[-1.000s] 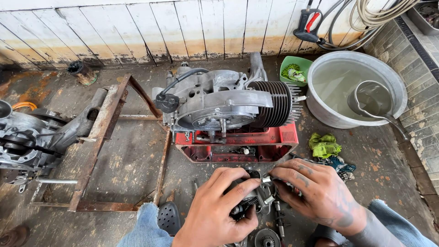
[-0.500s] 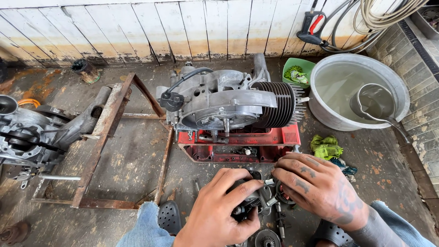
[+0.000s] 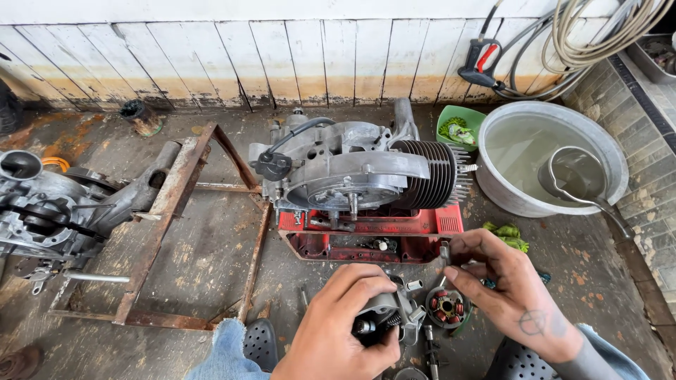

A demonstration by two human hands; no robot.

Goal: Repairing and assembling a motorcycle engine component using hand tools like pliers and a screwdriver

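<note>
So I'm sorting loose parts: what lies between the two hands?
In the head view, a round stator plate with copper coils lies between left hand and right hand, beside the grey metal part.

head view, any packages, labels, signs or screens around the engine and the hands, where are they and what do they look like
No packages, labels, signs or screens show.
Nearest thing to a container: a red tray under the grey engine, rectangular, open-topped.
Green tub by the wall, small, holding green rags.
Metal basin at right, round, holding water and a ladle.

A repair workshop: engines [image 3: 352,169] on an oily concrete floor [image 3: 204,260], scattered parts.
</note>
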